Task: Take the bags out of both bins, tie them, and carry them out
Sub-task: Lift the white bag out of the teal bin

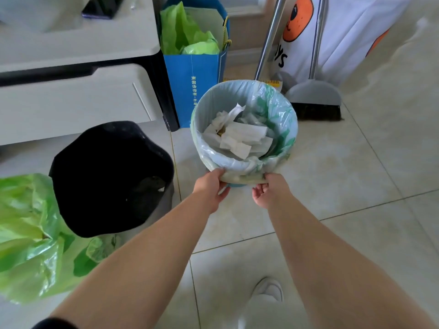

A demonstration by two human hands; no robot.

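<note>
Both hands grip the near rim of the round bin (244,129): the left hand (212,187) pinches the folded-over edge of the pale bin bag (273,108), and the right hand (269,189) curls its fingers around the same edge just beside it. Crumpled paper (240,135) lies inside. Left of the left hand stands a black-lined bin (111,176), with a green bag (26,238) beside it. Beyond the hands, a blue paper bag (192,86) carries Chinese characters too small to read; a white sack (344,36) shows the letters "YS". A broom (316,100) leans nearby.
</note>
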